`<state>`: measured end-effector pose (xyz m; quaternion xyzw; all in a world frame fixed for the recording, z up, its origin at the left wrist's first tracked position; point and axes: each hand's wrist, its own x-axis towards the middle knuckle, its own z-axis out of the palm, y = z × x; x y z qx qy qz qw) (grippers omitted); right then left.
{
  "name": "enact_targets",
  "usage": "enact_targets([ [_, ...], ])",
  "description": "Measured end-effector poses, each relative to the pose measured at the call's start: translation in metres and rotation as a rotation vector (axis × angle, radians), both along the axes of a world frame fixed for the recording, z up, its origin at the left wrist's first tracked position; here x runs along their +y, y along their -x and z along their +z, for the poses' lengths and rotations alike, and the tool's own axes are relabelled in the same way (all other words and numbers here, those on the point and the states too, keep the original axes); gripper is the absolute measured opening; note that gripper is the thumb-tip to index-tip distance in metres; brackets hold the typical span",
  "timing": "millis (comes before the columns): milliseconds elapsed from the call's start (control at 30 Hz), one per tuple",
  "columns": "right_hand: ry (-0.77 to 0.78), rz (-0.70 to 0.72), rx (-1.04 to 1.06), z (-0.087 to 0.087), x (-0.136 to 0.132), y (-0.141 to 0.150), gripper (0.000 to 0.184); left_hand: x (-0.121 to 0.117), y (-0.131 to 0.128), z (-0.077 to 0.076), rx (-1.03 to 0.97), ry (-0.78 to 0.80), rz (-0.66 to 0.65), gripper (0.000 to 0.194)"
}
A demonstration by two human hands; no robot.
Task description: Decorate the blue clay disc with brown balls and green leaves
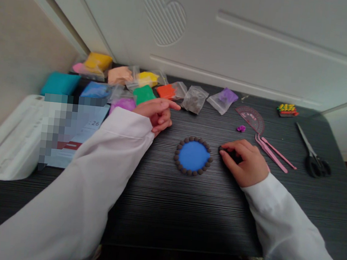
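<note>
A flat blue clay disc (193, 156) lies on the table, ringed by several small dark brown clay balls (189, 172). On its right side the ring has a small gap where blue shows at the edge. To the right of the disc, my right hand (245, 161) rests low over the tabletop, thumb and index finger pinched on a small dark clay ball (221, 149). My left hand (158, 113) is raised above the clay packets, its index finger stretched out and the other fingers curled, with nothing visible in it. A bag of grey-brown clay (195, 99) lies just beyond that fingertip.
Packets of coloured clay, among them a green one (144, 94), line the back left. A phone (94, 138) lies by a white box (13, 139). At right are purple bits (241, 128), a protractor (252, 119), pink tweezers (271, 153), a pink stick (278, 152) and scissors (313, 155).
</note>
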<state>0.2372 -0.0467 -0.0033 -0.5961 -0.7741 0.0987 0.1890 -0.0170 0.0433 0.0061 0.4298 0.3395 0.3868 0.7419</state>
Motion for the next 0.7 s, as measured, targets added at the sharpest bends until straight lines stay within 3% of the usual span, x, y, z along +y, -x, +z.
enact_targets([
  [700, 0.017, 0.005, 0.01, 0.0007, -0.0003, -0.0015, 0.02, -0.0008, -0.001, 0.0008, 0.007, -0.002, 0.003, 0.02],
])
